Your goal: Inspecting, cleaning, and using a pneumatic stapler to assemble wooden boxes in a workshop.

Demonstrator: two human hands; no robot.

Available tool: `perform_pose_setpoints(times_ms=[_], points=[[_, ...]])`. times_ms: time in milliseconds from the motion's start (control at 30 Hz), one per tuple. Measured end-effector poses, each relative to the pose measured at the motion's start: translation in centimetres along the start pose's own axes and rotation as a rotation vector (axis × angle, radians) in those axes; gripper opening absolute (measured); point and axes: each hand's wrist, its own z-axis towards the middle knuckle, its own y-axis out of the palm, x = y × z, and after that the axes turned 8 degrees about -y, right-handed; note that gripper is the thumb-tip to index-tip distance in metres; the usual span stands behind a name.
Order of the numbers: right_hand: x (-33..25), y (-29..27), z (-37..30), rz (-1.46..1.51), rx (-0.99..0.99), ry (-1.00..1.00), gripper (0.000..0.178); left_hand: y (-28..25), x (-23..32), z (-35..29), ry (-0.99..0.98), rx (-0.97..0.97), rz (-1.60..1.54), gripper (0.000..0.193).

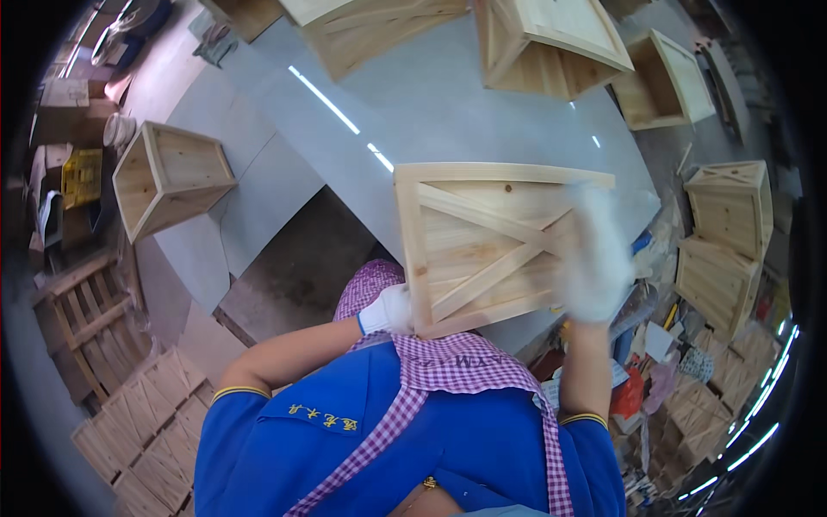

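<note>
A pale wooden crate (482,246) with crossed slats on its face stands tilted before me, just above my checked apron. At its lower left corner my left hand (387,311), in a white glove, grips the edge, with the fingertips partly out of sight. My right hand (597,258), also in a white glove, is over the right side of the same crate and covers part of the crossed slats. Motion smears it, so its fingers and any contact with the wood cannot be made out.
A grey worktable (345,129) spreads beyond the crate. More wooden crates stand on it, one at left (177,177) and one at the far side (551,47). Stacked crates (724,241) are at right, near cluttered tools and bags. A slatted pallet (95,310) lies at left.
</note>
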Motion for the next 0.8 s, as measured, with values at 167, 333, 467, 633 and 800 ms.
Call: perform_pose_setpoints(times_ms=[167, 333, 467, 633, 800], points=[[4.4, 5.1, 0.9, -0.102, -0.234, 0.381, 0.043, 1.9, -1.5, 0.6, -0.134, -0.100, 0.008, 0.066], [-10.8, 10.4, 1.6, 0.412, -0.373, -0.338, 0.034, 0.4, -0.4, 1.1, 0.142, 0.248, 0.172, 0.059], [-10.5, 7.8, 7.5, 0.282, -0.167, -0.393, 0.024, -2.6, 2.2, 0.6, -0.116, -0.009, 0.147, 0.057], [-7.4, 12.5, 4.5, 0.320, -0.368, -0.436, 0.026, -3.8, 4.2, 0.3, -0.163, -0.097, 0.216, 0.053], [-12.9, 4.9, -7.9, 0.518, -0.588, -0.397, 0.027, -0.9, 5.6, 0.0, -0.107, 0.522, -0.895, 0.039]])
